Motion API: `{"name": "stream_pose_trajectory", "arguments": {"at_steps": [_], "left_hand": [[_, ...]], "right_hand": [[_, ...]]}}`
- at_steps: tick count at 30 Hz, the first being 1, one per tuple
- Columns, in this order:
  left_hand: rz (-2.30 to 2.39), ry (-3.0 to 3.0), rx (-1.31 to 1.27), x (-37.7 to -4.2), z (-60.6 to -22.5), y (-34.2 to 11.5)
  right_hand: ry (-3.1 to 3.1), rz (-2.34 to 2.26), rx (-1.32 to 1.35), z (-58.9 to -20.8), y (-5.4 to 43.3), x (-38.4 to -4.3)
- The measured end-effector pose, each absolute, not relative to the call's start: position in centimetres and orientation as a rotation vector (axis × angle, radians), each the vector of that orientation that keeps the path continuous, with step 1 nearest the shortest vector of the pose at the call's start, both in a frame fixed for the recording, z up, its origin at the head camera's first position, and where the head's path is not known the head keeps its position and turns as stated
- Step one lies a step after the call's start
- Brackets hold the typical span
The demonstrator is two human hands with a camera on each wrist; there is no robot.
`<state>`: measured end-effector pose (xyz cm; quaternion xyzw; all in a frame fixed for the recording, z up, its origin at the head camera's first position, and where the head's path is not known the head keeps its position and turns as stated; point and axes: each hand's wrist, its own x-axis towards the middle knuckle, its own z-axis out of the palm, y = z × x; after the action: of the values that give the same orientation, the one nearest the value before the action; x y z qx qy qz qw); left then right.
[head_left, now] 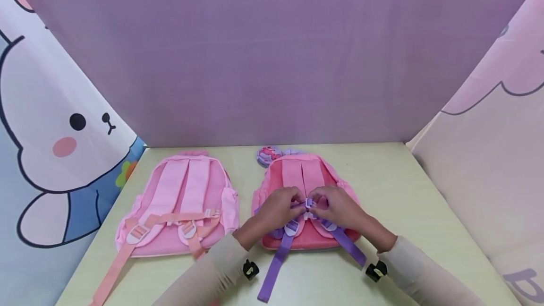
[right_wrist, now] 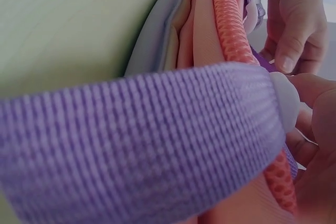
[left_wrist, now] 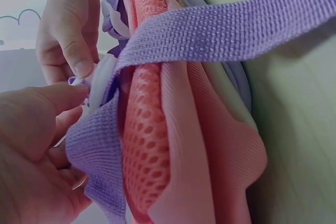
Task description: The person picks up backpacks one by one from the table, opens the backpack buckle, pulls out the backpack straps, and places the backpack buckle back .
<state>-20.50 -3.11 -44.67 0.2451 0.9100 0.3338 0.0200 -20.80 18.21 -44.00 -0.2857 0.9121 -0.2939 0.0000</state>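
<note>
A coral-pink backpack (head_left: 293, 244) lies on the table with its shoulder straps facing up. My left hand (head_left: 278, 208) and right hand (head_left: 340, 208) meet over its middle. Between their fingertips sits a small white buckle (head_left: 309, 203) on the purple chest strap; the left hand pinches one side of it and the right hand the other. Fingers hide part of the buckle, so I cannot tell whether its halves are joined. Purple webbing tails (head_left: 274, 270) run from white strap adjusters (head_left: 291, 227) toward the front edge. In the left wrist view, webbing (left_wrist: 210, 34) crosses the pack's mesh side.
To the left lies a light-pink backpack (head_left: 197, 174), also straps up, its peach chest strap (head_left: 170, 217) running across it. A round pink-and-purple charm (head_left: 268, 155) rests by the coral pack's top. Purple (head_left: 272, 60) and printed panels enclose the table (head_left: 408, 192).
</note>
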Motion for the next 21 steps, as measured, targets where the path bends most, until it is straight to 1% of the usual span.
{"name": "stream_pose_trajectory", "arguments": {"at_steps": [10, 21], "left_hand": [[0.855, 2.952, 0.925, -20.5, -44.3, -2.7], [0.694, 2.957, 0.889, -20.6, -43.6, -2.4]], "right_hand": [[2.929, -0.909, -0.888, -43.9, 17.8, -20.9], [2.938, -0.925, -0.922, -44.3, 17.7, -20.8]]}}
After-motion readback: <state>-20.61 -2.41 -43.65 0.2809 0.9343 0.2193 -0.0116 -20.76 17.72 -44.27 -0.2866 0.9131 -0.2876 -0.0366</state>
